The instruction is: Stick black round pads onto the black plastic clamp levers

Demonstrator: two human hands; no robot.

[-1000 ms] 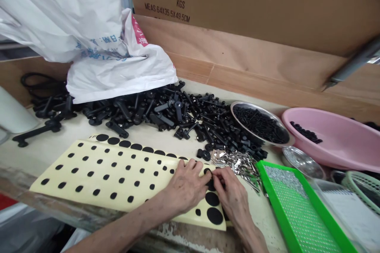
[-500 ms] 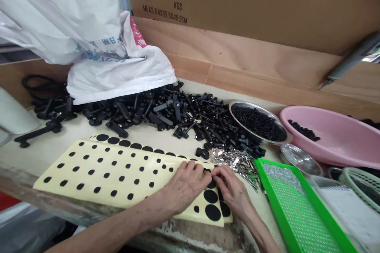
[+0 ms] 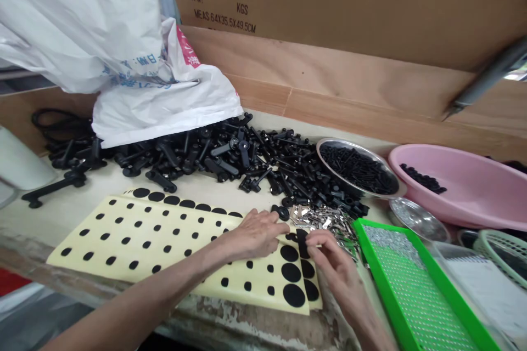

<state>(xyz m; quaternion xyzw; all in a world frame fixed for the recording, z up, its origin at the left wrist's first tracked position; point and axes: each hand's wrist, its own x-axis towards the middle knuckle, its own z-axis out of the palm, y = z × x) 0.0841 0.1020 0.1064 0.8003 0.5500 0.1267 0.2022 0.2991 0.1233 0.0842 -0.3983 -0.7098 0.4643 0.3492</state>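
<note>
Pale yellow sheets with black round pads lie on the bench, one partly over another. My left hand rests over the upper right part of the top sheet, fingers bent and pointing right; what its fingertips hold, if anything, is hidden. My right hand is just past the sheets' right edge, thumb and forefinger pressed close together; anything between them is too small to make out. Large black discs run down the right edge beside it. A small gap separates the two hands.
Black plastic parts are heaped behind the sheets, beside small metal pieces. To the right are a metal bowl, a pink basin and a green tray. A white bag hangs over the heap.
My hands have moved apart: the left slightly up and left, the right slightly to the right. More small black pads on the sheet show below my left hand.
</note>
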